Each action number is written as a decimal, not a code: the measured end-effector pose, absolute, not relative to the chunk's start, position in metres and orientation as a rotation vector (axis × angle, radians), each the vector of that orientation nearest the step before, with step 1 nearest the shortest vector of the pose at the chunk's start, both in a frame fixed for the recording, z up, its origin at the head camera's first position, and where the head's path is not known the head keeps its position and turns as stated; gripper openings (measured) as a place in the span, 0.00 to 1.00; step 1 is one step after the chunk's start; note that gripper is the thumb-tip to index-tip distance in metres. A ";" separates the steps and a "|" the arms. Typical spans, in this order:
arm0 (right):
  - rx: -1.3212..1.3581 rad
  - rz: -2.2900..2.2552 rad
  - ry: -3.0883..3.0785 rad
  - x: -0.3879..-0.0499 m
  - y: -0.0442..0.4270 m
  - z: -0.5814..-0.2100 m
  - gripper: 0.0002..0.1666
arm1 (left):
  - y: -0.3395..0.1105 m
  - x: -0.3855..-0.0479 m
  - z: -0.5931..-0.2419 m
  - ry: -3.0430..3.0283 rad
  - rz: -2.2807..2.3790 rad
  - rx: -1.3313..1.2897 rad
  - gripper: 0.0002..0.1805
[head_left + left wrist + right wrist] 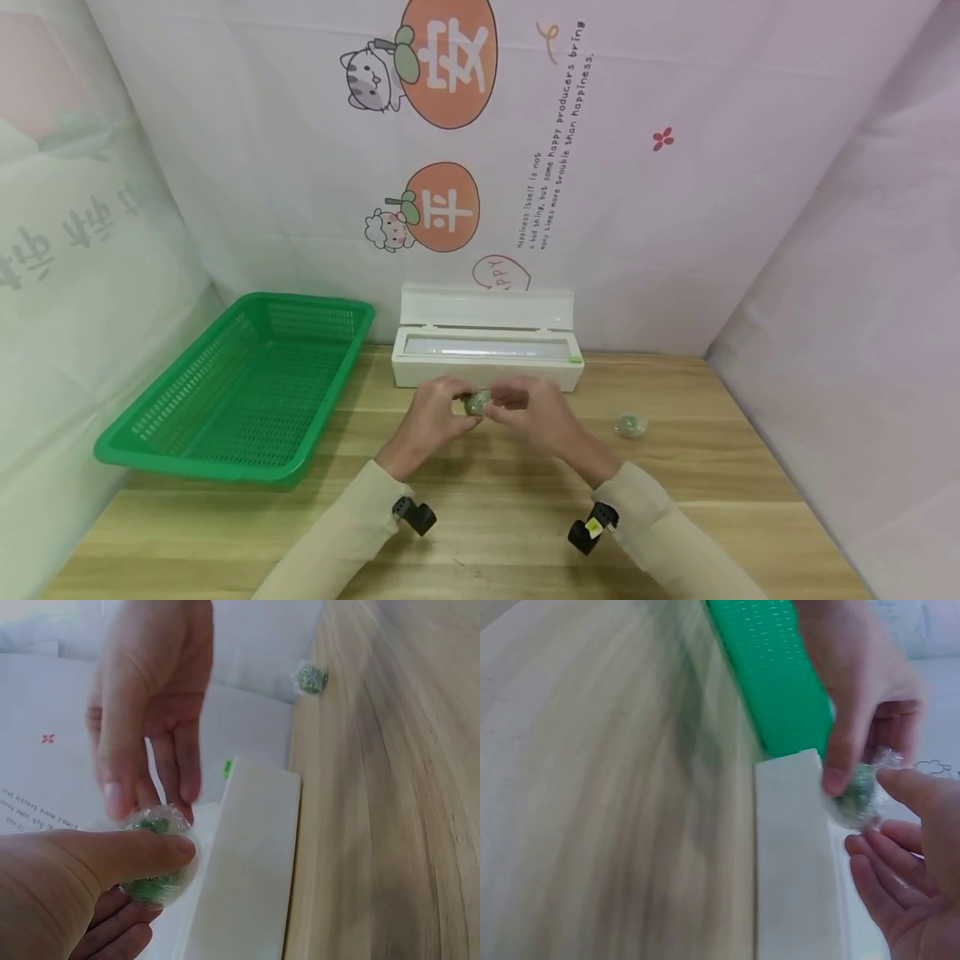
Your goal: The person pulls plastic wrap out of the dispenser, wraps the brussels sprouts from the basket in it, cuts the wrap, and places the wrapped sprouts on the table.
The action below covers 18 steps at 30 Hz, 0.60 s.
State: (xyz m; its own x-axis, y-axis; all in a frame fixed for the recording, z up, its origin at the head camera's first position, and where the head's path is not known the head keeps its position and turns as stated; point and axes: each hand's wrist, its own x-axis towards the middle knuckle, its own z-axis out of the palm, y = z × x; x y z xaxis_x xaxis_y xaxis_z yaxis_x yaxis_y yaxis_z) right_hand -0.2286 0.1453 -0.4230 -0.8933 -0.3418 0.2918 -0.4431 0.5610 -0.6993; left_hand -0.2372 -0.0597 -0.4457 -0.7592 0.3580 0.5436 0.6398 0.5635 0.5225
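Observation:
A small round green thing wrapped in clear plastic film point(154, 889) is held up in front of the white box. My left hand point(435, 414) pinches it between thumb and fingers. On its other side is my right hand point(542, 414), thumb touching the film and fingers loosely spread, as the right wrist view shows. The film bunches into a loose tuft point(887, 757) near that thumb. What the green thing is cannot be made out through the wrap. Another film-wrapped green piece point(630, 427) lies on the table, to the right of my right hand.
A long white box point(487, 372) with its lid point(487, 308) raised stands against the back curtain; a pale roll shows inside. The green plastic basket point(330, 417) sits at the left. White fabric walls point(750, 208) border the wooden table point(510, 533) behind and on both sides.

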 end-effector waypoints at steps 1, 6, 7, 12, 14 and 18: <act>0.673 1.266 -2.658 -0.229 0.144 -0.426 0.18 | -0.060 -0.237 -0.445 -2.416 -1.022 -0.822 0.14; 0.695 1.270 -2.585 -0.229 0.141 -0.436 0.15 | -0.058 -0.235 -0.444 -2.389 -1.009 -0.847 0.14; 0.702 1.255 -2.577 -0.229 0.140 -0.437 0.14 | -0.058 -0.235 -0.444 -2.386 -1.011 -0.842 0.14; 0.677 1.249 -2.582 -0.229 0.140 -0.438 0.13 | -0.058 -0.234 -0.445 -2.372 -1.046 -0.846 0.16; 0.638 1.269 -2.580 -0.229 0.141 -0.437 0.13 | -0.059 -0.234 -0.445 -2.383 -1.038 -0.845 0.21; 0.635 1.214 -2.559 -0.229 0.145 -0.436 0.12 | -0.064 -0.230 -0.444 -2.302 -0.931 -0.881 0.26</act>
State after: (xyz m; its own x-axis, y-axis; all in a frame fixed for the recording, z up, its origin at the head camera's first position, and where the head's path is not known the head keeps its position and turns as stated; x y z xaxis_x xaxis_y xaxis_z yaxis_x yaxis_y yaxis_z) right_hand -0.2295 0.1446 -0.4358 -0.8771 -0.2813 0.3893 -0.4795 0.5607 -0.6750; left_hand -0.2299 -0.0639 -0.4437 -0.6647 0.3763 0.6454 0.7192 0.5562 0.4164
